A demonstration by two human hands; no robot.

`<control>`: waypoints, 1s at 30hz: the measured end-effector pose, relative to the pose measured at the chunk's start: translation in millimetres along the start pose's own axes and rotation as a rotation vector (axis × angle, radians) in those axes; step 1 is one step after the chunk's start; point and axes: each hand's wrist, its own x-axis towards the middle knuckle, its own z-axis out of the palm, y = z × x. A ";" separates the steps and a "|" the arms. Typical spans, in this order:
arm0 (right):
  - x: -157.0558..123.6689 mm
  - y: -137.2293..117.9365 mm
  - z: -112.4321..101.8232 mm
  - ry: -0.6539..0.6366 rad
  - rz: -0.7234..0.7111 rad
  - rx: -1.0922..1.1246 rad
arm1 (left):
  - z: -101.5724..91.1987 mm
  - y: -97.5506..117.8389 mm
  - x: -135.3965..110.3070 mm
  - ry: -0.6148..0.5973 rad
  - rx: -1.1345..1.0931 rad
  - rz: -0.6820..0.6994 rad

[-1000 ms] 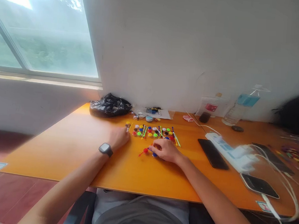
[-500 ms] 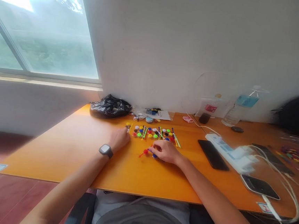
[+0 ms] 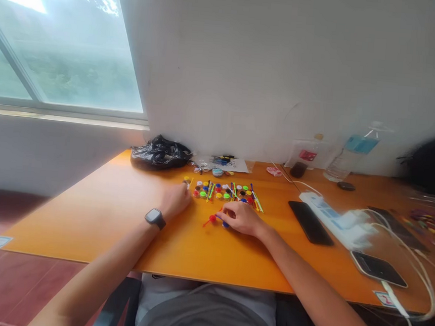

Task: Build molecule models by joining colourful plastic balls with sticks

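My right hand [image 3: 240,217] is low over the table, thumb and fingertips pinched on a thin blue stick [image 3: 218,216]. Beneath its fingers sits a small blue-capped pot [image 3: 226,224], partly covered. Just left of that lies a red stick with a round red cap [image 3: 212,218] beside it. My left hand [image 3: 177,198], with a watch [image 3: 154,217] on the wrist, rests near a yellow stick [image 3: 191,182]; its fingers are mostly hidden. Behind the hands stand rows of small colour-capped pots [image 3: 219,188], with thin coloured sticks [image 3: 210,192] lying between the groups.
A black plastic bag [image 3: 161,153] and papers [image 3: 236,164] lie at the back. To the right are a dark phone [image 3: 310,222], a white power strip [image 3: 334,220] with cables, another device [image 3: 378,269] charging, and bottles [image 3: 353,152] by the wall.
Both hands stay almost in place. The view has shifted very slightly, and the red stick's visible angle differs a little.
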 end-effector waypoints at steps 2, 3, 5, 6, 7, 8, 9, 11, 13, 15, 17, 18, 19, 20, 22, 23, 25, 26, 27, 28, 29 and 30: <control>0.1 0.8 0.6 0.000 -0.003 0.004 | 1.0 1.6 -1.1 0.033 -0.016 0.009; 0.0 1.1 0.8 0.000 -0.004 0.006 | 1.5 2.4 -1.6 0.051 -0.027 0.013; 0.0 1.7 1.3 0.000 -0.005 0.009 | 2.4 4.0 -2.4 0.084 -0.057 0.016; -0.1 2.0 1.6 0.001 -0.006 0.009 | 2.6 4.8 -2.6 0.100 -0.078 0.017; -0.1 2.4 1.9 0.003 -0.006 0.008 | 2.6 5.7 -2.8 0.116 -0.108 0.021; 0.0 2.7 2.3 0.006 -0.008 0.007 | 2.4 6.8 -3.0 0.129 -0.150 0.033; 0.0 3.0 2.6 0.010 -0.011 0.008 | 1.9 8.2 -3.2 0.140 -0.210 0.054; 0.1 3.6 3.3 0.025 -0.020 0.012 | 0.5 12.2 -4.4 0.139 -0.381 0.119; 0.1 4.2 4.0 0.048 -0.028 0.022 | -0.9 17.8 -7.1 0.096 -0.591 0.202; 0.2 4.9 4.8 0.083 -0.036 0.041 | -1.6 24.2 -11.4 0.030 -0.773 0.292; 0.3 5.7 5.8 0.116 -0.055 0.068 | -1.1 30.1 -16.2 -0.023 -0.880 0.374; 0.4 6.0 6.5 0.128 -0.067 0.086 | -0.5 32.4 -18.5 -0.043 -0.907 0.403; 0.5 6.2 7.2 0.137 -0.078 0.105 | 0.3 34.4 -20.5 -0.057 -0.923 0.423; 0.6 6.4 8.1 0.143 -0.086 0.127 | 0.9 35.8 -22.3 -0.066 -0.933 0.437; 0.9 6.2 10.3 0.149 -0.095 0.173 | 1.8 37.9 -24.9 -0.076 -0.946 0.453; 1.1 5.8 11.5 0.148 -0.099 0.196 | 1.8 38.6 -25.7 -0.074 -0.952 0.456; 1.5 4.5 14.0 0.140 -0.108 0.238 | 1.2 39.8 -26.8 -0.063 -0.964 0.458; 1.7 3.6 15.2 0.134 -0.111 0.257 | 0.7 40.3 -27.1 -0.055 -0.971 0.456; 1.8 2.6 16.3 0.130 -0.115 0.273 | 0.2 40.8 -27.3 -0.043 -0.977 0.453; 1.9 1.6 17.3 0.128 -0.120 0.285 | -0.3 41.2 -27.5 -0.027 -0.982 0.449; 2.0 0.7 18.3 0.128 -0.126 0.295 | -0.7 41.4 -27.7 -0.008 -0.985 0.446; 2.1 -0.1 19.1 0.127 -0.134 0.303 | -1.0 41.6 -28.0 0.012 -0.987 0.444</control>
